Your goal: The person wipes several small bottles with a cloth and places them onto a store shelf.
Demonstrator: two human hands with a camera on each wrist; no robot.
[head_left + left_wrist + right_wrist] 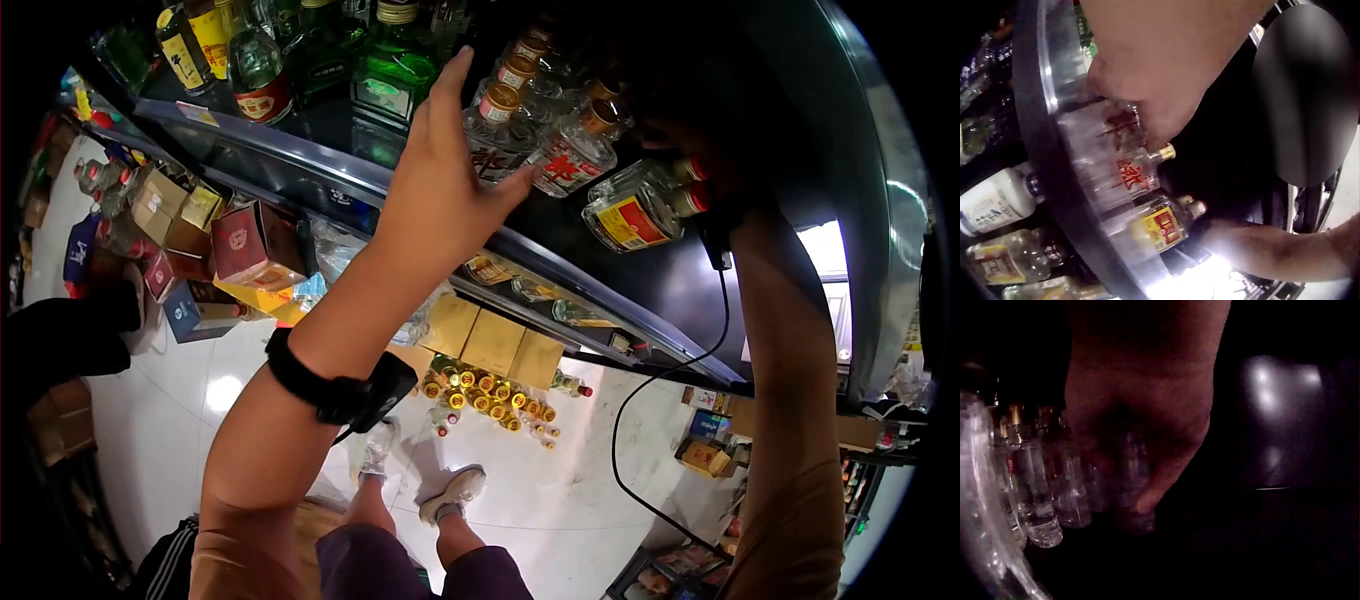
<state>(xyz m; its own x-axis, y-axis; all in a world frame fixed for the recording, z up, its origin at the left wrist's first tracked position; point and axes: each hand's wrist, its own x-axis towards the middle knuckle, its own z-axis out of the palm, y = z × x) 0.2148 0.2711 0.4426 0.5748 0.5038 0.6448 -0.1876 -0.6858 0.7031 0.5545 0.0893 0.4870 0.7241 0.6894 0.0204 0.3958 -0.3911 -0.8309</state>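
Note:
My left hand point(445, 165) reaches over the shelf's front edge with its fingers extended. Its thumb lies by a clear glass bottle point(575, 158) with a red character on its label. Behind stand more clear bottles with gold caps point(500, 102). Deep in the dark of the shelf, my right hand point(1141, 406) grips a clear glass bottle point(1135, 465), thumb on one side. Several gold-capped bottles point(1034, 494) stand in a row beside it. A clear bottle with a yellow and red label point(632, 218) and a red cap stands near the right forearm.
Green bottles point(392, 75) stand left on the same shelf point(345, 150). A lower shelf holds more bottles point(580, 314). Cartons point(492, 340) and gold-capped bottles point(495, 395) sit on the floor below. A black cable point(618, 440) hangs from the right wrist. Another person's dark sleeve point(70, 335) shows at left.

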